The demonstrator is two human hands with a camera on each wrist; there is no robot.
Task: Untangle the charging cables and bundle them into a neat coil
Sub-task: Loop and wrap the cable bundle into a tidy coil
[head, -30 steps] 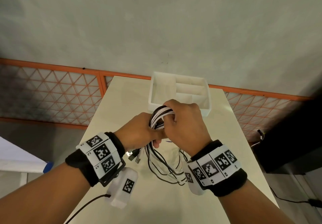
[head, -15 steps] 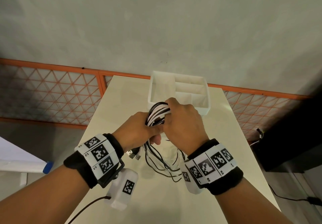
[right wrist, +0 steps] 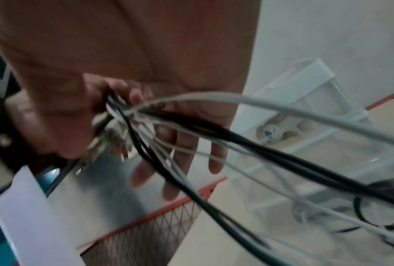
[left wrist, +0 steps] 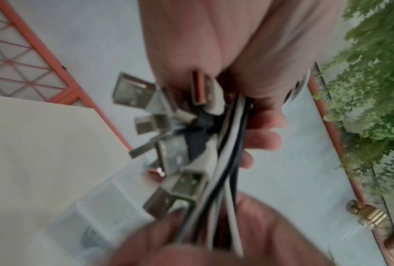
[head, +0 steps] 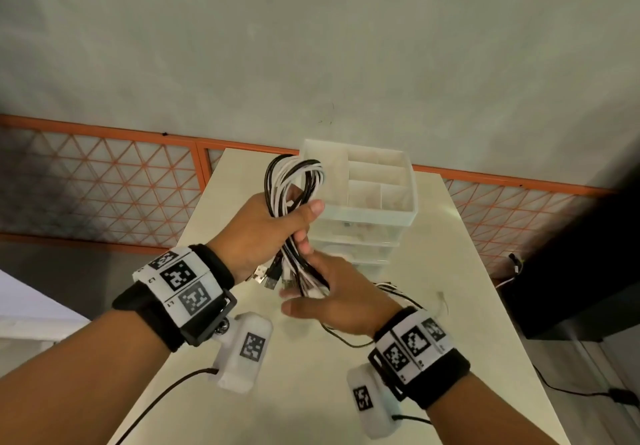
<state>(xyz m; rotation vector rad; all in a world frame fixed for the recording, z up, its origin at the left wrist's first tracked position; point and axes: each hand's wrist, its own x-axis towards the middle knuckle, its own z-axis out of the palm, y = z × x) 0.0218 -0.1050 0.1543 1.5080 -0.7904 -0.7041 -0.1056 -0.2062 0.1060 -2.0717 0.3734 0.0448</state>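
Head view: cables (head: 293, 185) inside left-hand fingers (head: 313, 208), loop above.

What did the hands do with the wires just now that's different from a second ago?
The left hand lifted the cables higher, looped end up, keeping its grip. The right hand let go of the loop top and dropped below, fingers now open under the hanging strands. The organizer and table stayed put.
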